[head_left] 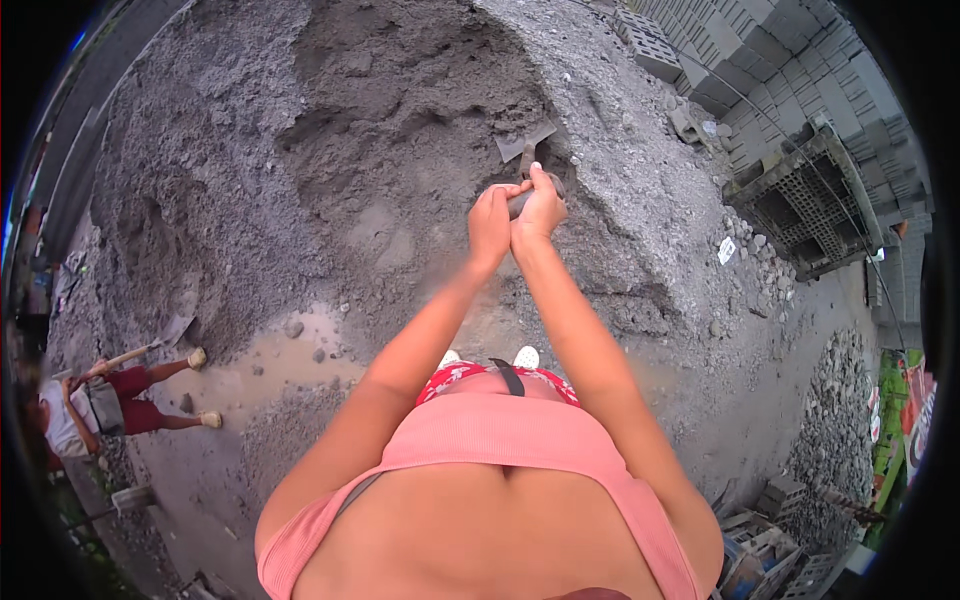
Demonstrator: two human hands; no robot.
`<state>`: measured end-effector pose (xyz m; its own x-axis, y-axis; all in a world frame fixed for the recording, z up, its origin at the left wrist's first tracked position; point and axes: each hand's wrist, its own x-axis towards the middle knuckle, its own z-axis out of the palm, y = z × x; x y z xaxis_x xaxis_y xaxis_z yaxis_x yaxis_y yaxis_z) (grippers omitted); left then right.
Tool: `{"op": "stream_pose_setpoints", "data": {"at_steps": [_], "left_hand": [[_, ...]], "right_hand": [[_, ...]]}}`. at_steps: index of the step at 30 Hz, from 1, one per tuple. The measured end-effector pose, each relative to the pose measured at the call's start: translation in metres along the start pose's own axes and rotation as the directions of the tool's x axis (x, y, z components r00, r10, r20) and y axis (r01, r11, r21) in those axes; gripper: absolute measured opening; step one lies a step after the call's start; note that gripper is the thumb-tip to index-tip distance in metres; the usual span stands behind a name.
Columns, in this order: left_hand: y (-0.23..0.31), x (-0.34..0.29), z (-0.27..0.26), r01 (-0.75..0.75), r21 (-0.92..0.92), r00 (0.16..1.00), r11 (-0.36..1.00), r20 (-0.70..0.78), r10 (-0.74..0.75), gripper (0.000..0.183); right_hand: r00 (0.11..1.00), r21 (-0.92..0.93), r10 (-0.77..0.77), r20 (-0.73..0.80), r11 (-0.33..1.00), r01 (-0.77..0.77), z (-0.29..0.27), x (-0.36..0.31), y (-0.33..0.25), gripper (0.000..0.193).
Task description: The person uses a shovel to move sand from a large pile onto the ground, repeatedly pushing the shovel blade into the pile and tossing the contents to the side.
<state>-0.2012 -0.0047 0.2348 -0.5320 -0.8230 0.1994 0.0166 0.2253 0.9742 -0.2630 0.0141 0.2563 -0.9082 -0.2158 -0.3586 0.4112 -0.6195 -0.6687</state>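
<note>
Straight ahead, both arms reach out and my two hands are closed together on the handle of a shovel point(527, 160). My left hand point(490, 222) lies against my right hand point(541, 208), with part of the dark handle showing between and beside them. Beyond the hands, the shovel's grey metal blade point(525, 142) meets the dug-out face of a large grey sand pile point(400, 130). Foreshortening and the hands hide most of the handle.
At left, another person point(120, 400) holds a second shovel point(172, 332) beside a muddy puddle point(275, 365). Stacked concrete blocks point(800, 90) and a grid-like crate point(812, 200) stand at far right. Gravel point(835, 420) lies lower right. My white shoes point(526, 356) are below the hands.
</note>
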Motion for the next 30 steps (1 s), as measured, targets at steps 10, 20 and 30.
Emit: {"op": "stream_pose_setpoints", "data": {"at_steps": [10, 20, 30], "left_hand": [[0.053, 0.021, 0.055, 0.054, 0.370, 0.995, 0.928, -0.094, -0.021, 0.045], [0.078, 0.036, 0.172, -0.287, 0.372, 0.958, 0.883, 0.131, 0.256, 0.032], [0.030, 0.074, 0.184, -0.299, 0.334, 0.954, 0.894, 0.106, 0.280, 0.025]], "right_hand": [[0.902, 0.170, 0.263, 0.343, 0.927, -0.335, -0.007, 0.028, -0.065, 0.022], [0.911, 0.289, 0.283, 0.300, 0.883, -0.370, -0.055, 0.116, -0.152, 0.019], [0.890, 0.150, 0.352, 0.291, 0.902, -0.405, -0.066, 0.178, -0.117, 0.019]]}}
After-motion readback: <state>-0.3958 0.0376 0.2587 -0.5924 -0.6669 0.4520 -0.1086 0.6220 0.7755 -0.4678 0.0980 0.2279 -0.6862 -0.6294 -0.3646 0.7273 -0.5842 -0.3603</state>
